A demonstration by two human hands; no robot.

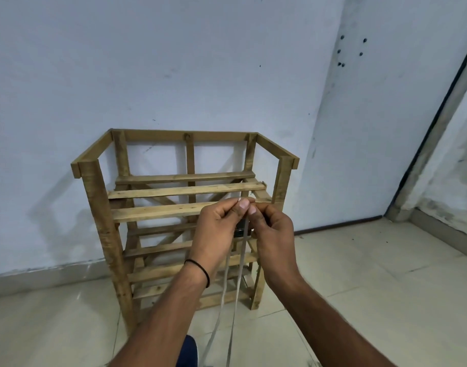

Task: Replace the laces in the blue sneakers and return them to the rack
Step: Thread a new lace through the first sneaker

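Left hand (216, 234): fingers curled, thumb and forefinger pinching the top of the lace (235, 308). Thin black band (202, 270) on that wrist.
Right hand (276, 234): also curled, its fingertips pinching the same lace just beside the left thumb. The two pinches touch or nearly touch. Whether they hold both lace ends or a fold, I cannot tell.

Lace: pale and flat. Two strands hang from the pinch, side by side and slightly apart, running down between the forearms and out of the bottom edge. Long axis close to vertical, leaning a little to the person's left lower down. Both hands are equally near it.

Sneaker: not clearly seen. A dark blue shape (188, 350) sits at the bottom edge, just left of the strands and under the left forearm. It may be the sneaker, but I cannot confirm it, nor whether the strands reach it.

Rack (100, 207): wooden slats, directly behind the hands, against the wall and standing on the tiled floor (359, 287). No sneakers visible on the shelves. A small dark object (240, 230) shows between the hands, unidentified.

Judgement: lacing is in progress. The next move depends on working downward, since the shoe lies below the hands.
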